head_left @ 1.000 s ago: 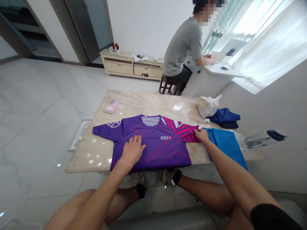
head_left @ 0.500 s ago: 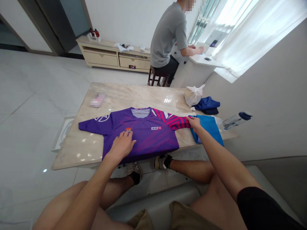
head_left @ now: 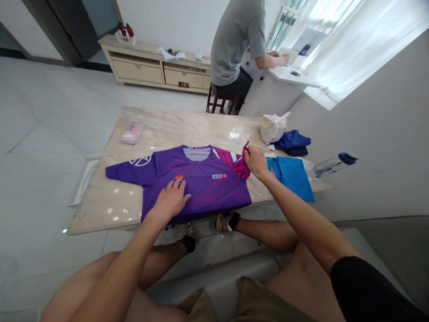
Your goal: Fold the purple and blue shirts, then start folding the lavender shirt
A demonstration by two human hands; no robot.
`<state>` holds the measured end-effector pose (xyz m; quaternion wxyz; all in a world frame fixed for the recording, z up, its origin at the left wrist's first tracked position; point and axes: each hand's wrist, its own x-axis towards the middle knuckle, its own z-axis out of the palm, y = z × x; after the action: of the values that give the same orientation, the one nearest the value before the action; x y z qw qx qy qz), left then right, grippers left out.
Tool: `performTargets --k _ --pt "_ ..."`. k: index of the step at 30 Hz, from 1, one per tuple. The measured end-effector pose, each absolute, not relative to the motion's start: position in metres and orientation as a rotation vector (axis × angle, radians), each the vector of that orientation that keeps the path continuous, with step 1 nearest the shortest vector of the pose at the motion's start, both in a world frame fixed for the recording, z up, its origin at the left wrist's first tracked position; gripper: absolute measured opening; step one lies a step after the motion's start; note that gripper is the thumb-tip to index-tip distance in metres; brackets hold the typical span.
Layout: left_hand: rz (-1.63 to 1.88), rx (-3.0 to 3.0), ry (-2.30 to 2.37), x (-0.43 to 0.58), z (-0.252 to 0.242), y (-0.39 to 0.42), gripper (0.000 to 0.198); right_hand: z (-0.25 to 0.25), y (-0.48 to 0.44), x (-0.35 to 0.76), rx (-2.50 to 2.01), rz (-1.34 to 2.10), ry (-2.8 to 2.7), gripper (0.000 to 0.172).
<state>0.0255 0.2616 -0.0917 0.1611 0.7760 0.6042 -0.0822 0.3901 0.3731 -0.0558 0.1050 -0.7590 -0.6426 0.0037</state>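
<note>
A purple jersey (head_left: pixel 201 192) lies spread on the marble-look table, its collar pointing away from me and its lower part reaching the near edge. My left hand (head_left: pixel 171 197) rests flat on its chest, fingers spread, beside a small orange emblem. With closed fingers my right hand (head_left: pixel 256 162) grips the end of the pink-striped sleeve (head_left: pixel 240 167), which is lifted and bent in toward the body of the jersey. The other, plain purple sleeve (head_left: pixel 129 170) stretches out to the left.
Folded blue cloth (head_left: pixel 295 176) lies right of the jersey on the table (head_left: pixel 97 205). Behind it are a white plastic bag (head_left: pixel 273 127), dark blue fabric (head_left: pixel 292 142) and a clear bottle (head_left: pixel 335 165). A person in grey (head_left: pixel 234 44) sits at a white desk beyond.
My right hand has moved left with the sleeve's end, folding the outstretched striped sleeve toward the jersey's body. My left hand stays on the chest. The view has shifted slightly.
</note>
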Motion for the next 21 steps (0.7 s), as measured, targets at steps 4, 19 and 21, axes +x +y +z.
performTargets --k 4,19,21 --pt "-0.231 2.258 1.722 0.024 -0.099 0.262 0.068 -0.062 0.366 0.332 -2.182 0.097 -2.049 0.054" --pt "-0.172 2.235 1.699 0.009 -0.096 0.271 0.063 -0.131 0.333 0.370 -1.736 0.151 -2.066 0.033" --pt "-0.033 2.230 1.739 -0.009 -0.096 0.281 0.058 -0.142 0.327 0.391 -1.765 0.051 -1.984 0.030"
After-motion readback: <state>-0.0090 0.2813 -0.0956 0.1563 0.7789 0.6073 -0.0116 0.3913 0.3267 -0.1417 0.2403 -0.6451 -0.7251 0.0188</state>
